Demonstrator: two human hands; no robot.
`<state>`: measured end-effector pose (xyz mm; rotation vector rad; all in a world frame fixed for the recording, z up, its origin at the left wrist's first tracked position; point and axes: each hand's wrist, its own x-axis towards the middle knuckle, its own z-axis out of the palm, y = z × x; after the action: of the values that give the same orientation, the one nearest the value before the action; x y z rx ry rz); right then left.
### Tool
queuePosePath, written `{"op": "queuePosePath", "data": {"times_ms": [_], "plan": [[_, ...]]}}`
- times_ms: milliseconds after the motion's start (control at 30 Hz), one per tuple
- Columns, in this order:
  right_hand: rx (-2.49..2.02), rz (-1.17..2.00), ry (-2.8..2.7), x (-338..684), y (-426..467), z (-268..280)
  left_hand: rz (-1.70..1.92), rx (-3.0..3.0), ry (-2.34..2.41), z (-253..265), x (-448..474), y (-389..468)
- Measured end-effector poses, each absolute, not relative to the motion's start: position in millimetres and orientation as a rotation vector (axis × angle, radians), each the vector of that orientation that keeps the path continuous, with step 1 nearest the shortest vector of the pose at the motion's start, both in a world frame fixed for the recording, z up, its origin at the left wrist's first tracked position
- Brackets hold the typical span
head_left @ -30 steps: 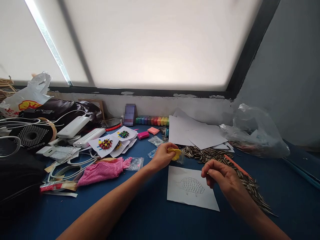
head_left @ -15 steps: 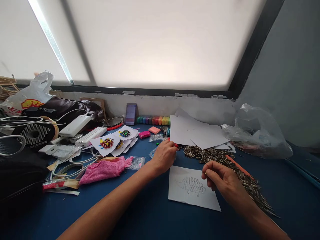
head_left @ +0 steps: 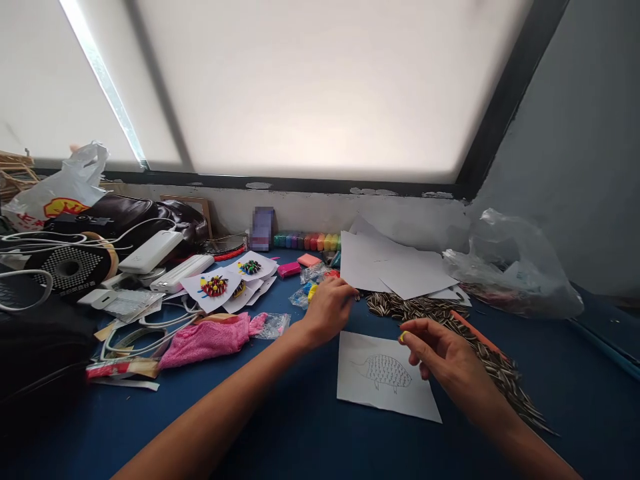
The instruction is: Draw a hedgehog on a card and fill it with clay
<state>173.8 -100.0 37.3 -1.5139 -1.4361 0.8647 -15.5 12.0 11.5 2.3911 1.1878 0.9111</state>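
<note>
My right hand [head_left: 445, 357] pinches a small lump of yellow clay [head_left: 403, 337] between thumb and forefinger. Below it lies a white paper card [head_left: 350, 380] with a pencil drawing of an animal, its body filled with small marks. My left hand [head_left: 329, 308] is curled, palm down, past the card's far edge; whatever its fingers hold is hidden. Beside its knuckles are a yellow clay piece [head_left: 313, 292] and a clear plastic wrapper [head_left: 300, 297]. Striped sunflower seeds [head_left: 425, 308] lie in a heap behind and right of my right hand.
Finished seed-and-clay pictures [head_left: 215, 287] lie left of centre, near a pink cloth [head_left: 205, 341]. White paper sheets [head_left: 395, 260] stand at the back, with a row of coloured clay [head_left: 310, 241] to their left. A plastic bag [head_left: 520, 273] sits at right, power banks [head_left: 183, 272] at left.
The yellow lump in my right hand now shows more clearly as that hand shifted slightly left. My left hand moved slightly down, and a yellow clay piece and wrapper now show beside it.
</note>
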Motion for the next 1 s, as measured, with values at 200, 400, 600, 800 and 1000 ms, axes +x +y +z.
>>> {"op": "queuePosePath", "data": {"times_ms": [200, 400, 600, 800, 1000], "plan": [[-1.489, 0.914, -1.457, 173.5, -100.0, 33.4, 0.603, 2.021, 0.749, 26.5, 4.4, -10.8], [-1.520, 0.882, -1.451, 178.6, -98.6, 27.5, 0.262, 2.469, 0.973, 19.0, -1.9, -10.9], [-1.562, 0.876, -1.482, 179.6, -98.6, 26.4, 0.134, 2.290, 1.073, 26.1, -4.2, -9.1], [-1.578, 0.836, -1.499, 181.7, -98.2, 29.3, 0.258, 2.203, 1.289, 27.4, -3.1, -6.9], [-1.676, 0.675, -1.635, 181.3, -101.3, 31.0, 0.196, 2.249, 1.266, 23.5, -3.3, -8.5]]}}
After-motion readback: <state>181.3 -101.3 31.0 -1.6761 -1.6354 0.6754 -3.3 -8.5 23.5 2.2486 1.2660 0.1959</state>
